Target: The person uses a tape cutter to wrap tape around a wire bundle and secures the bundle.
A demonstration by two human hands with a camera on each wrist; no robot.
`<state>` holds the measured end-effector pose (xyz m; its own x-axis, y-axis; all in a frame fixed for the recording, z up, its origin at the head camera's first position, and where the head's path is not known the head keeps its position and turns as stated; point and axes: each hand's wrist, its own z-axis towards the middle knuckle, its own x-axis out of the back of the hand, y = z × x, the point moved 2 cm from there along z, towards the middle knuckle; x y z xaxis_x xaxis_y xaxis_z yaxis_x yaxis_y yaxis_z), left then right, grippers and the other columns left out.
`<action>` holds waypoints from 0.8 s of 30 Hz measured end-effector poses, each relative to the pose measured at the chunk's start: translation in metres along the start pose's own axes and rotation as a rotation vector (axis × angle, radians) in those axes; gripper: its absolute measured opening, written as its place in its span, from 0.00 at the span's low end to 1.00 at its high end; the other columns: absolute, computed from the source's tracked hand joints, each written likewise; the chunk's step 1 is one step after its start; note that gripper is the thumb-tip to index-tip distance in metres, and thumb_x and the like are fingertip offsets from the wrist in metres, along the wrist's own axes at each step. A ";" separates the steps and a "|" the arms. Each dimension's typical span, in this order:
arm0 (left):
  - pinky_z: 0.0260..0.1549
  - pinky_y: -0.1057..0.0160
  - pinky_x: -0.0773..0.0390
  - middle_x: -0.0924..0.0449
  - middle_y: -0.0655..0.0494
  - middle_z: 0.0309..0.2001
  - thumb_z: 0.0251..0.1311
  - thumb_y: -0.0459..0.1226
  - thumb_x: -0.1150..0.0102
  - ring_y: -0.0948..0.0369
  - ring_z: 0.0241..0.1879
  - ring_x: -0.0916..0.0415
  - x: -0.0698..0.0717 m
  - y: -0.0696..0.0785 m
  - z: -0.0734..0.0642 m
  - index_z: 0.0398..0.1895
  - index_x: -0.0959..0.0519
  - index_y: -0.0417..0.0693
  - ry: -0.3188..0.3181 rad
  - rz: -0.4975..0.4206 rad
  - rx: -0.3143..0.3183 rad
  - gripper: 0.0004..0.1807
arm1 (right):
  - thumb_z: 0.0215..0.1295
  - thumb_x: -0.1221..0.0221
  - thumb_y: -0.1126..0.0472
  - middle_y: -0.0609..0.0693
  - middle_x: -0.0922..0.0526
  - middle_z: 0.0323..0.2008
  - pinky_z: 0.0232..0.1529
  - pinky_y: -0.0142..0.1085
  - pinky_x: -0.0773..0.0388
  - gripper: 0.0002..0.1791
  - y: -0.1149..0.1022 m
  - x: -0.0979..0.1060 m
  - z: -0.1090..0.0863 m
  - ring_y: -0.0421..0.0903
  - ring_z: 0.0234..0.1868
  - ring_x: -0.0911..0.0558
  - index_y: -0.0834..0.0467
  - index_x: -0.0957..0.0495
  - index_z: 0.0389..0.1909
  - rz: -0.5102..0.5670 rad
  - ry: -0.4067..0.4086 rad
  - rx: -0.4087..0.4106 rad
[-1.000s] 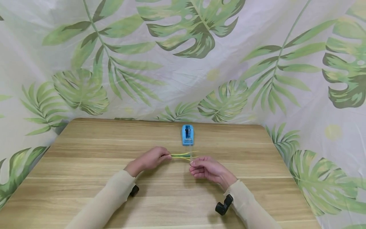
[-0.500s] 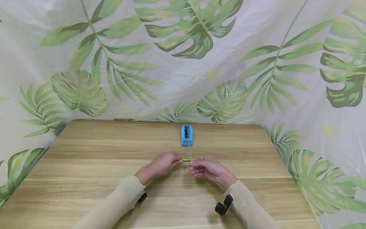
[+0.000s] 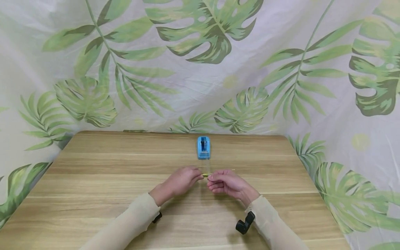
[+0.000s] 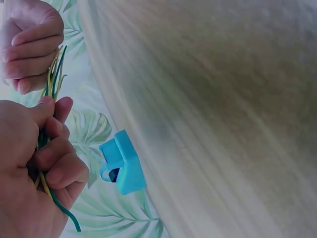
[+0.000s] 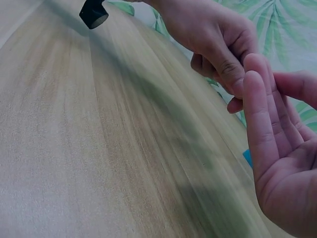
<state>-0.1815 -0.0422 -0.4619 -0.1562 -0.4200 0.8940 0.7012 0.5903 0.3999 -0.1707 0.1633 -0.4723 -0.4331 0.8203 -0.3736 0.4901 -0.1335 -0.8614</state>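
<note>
My left hand (image 3: 179,182) grips a bundle of thin yellow and green wires (image 4: 55,82), its fingers curled round them. In the left wrist view the loose wire ends fan out toward the other hand, and a green end sticks out below the palm. My right hand (image 3: 229,184) pinches the free end of a clear tape strip (image 3: 207,166) between thumb and forefinger. That strip runs from a blue tape dispenser (image 3: 203,147) toward me. The bundle crosses the strip just beside the right fingertips, and part of it is hidden behind the right hand.
A wooden table (image 3: 109,163) lies under both hands, with the dispenser near its far edge. Behind it hangs a leaf-patterned cloth (image 3: 187,86). A black wrist camera (image 3: 245,223) sits below the right wrist.
My left hand has moved right and slightly nearer me, carrying the wires in against the tape by the right fingertips. The right hand has stayed in place, still holding the tape.
</note>
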 end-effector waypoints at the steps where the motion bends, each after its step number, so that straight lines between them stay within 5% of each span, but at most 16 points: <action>1: 0.37 0.62 0.21 0.22 0.62 0.34 0.75 0.40 0.46 0.65 0.33 0.26 0.000 0.001 0.000 0.39 0.16 0.46 0.003 0.003 -0.003 0.10 | 0.73 0.45 0.70 0.52 0.12 0.30 0.35 0.32 0.17 0.11 0.000 0.000 0.000 0.41 0.30 0.13 0.59 0.15 0.35 -0.004 0.003 -0.001; 8: 0.35 0.62 0.22 0.24 0.63 0.34 0.74 0.39 0.45 0.66 0.32 0.27 -0.001 0.002 -0.001 0.41 0.16 0.46 0.020 0.002 -0.009 0.10 | 0.71 0.41 0.68 0.53 0.12 0.31 0.36 0.33 0.16 0.07 0.001 -0.001 -0.003 0.42 0.31 0.13 0.64 0.16 0.41 -0.032 0.023 0.005; 14: 0.35 0.61 0.22 0.24 0.63 0.33 0.75 0.39 0.46 0.65 0.33 0.27 -0.001 0.002 0.000 0.38 0.18 0.46 0.039 0.029 -0.029 0.10 | 0.70 0.40 0.67 0.55 0.12 0.32 0.37 0.34 0.16 0.15 0.003 -0.001 -0.003 0.43 0.32 0.13 0.75 0.22 0.51 -0.049 0.054 0.011; 24: 0.34 0.61 0.23 0.27 0.64 0.31 0.76 0.39 0.48 0.65 0.31 0.29 -0.001 0.003 0.001 0.37 0.21 0.48 0.020 0.043 -0.028 0.09 | 0.70 0.39 0.66 0.55 0.12 0.32 0.38 0.36 0.16 0.17 0.007 -0.005 -0.004 0.44 0.33 0.12 0.78 0.23 0.51 -0.112 0.109 0.034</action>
<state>-0.1797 -0.0397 -0.4619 -0.1118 -0.4091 0.9056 0.7261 0.5885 0.3555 -0.1626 0.1603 -0.4750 -0.3982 0.8864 -0.2361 0.4161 -0.0548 -0.9076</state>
